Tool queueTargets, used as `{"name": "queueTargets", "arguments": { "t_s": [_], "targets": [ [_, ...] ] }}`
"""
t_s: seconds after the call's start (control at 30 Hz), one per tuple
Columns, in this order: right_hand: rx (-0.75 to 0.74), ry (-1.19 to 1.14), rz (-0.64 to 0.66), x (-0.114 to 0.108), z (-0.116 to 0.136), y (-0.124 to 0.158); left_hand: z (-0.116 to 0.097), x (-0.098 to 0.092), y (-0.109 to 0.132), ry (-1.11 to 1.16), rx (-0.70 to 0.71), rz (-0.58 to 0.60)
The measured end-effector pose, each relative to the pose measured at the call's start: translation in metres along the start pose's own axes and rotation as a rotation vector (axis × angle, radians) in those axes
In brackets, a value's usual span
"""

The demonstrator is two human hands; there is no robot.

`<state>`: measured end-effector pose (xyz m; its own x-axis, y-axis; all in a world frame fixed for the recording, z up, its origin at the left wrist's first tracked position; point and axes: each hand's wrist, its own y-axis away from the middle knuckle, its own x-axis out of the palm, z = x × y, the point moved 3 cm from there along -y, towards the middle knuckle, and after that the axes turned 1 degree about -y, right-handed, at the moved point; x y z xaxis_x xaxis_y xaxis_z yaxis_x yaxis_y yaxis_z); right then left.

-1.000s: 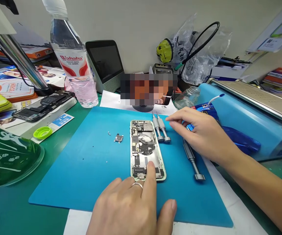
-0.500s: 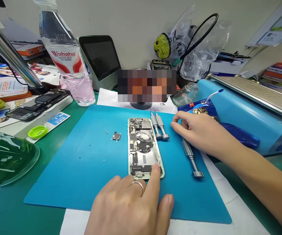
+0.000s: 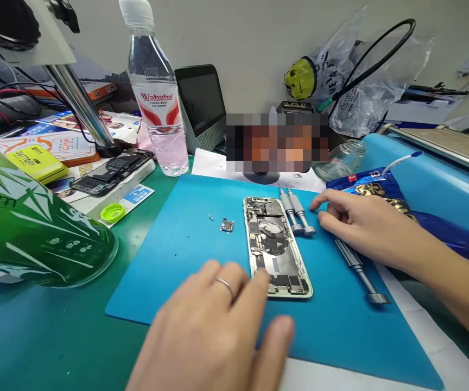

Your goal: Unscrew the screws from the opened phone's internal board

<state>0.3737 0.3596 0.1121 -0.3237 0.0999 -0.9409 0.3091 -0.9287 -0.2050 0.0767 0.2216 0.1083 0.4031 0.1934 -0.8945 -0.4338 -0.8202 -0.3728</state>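
An opened phone body (image 3: 277, 247) lies on a blue mat (image 3: 194, 217), its inner parts showing. My left hand (image 3: 214, 326), with a ring on one finger, is at the phone's lower left, fingers apart and holding nothing; its index fingertip overlaps the phone's edge. To the right, my right hand (image 3: 360, 220) rests on the mat with fingers curled, nothing visible in them. Two grey screwdrivers (image 3: 297, 212) lie between the phone and that hand. Another screwdriver (image 3: 359, 266) sits partly beneath it. A small circuit part (image 3: 227, 225) is left of the phone.
A green tumbler (image 3: 55, 222) stands at the left, near a green cap (image 3: 113, 213). Behind are a water bottle (image 3: 162, 108), a lamp pole (image 3: 82, 103) and a screen device (image 3: 202, 103). A blue packet (image 3: 381, 190) and glass jar (image 3: 346, 157) are at right.
The view has turned left, shifting the scene rightward. My left hand has moved left relative to the phone, its index finger from the lower right part to the lower left. My right hand stays beside the screwdrivers.
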Motion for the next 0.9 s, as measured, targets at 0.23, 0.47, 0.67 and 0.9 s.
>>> {"name": "queueTargets", "arguments": {
  "t_s": [0.23,0.47,0.67,0.9],
  "targets": [
    [0.020,-0.013,0.014,0.004,-0.002,-0.002,0.016,0.011,-0.010,-0.222,0.015,-0.055],
    [0.068,-0.012,0.046,0.000,0.006,-0.007,0.003,0.020,-0.019,-0.299,-0.118,-0.049],
    [0.117,0.000,0.095,-0.007,0.021,-0.008,0.009,0.023,-0.017,-0.323,-0.159,0.063],
    [0.151,0.024,0.122,-0.010,0.027,-0.008,0.000,0.027,-0.023,-0.320,-0.227,0.082]
  ]
}}
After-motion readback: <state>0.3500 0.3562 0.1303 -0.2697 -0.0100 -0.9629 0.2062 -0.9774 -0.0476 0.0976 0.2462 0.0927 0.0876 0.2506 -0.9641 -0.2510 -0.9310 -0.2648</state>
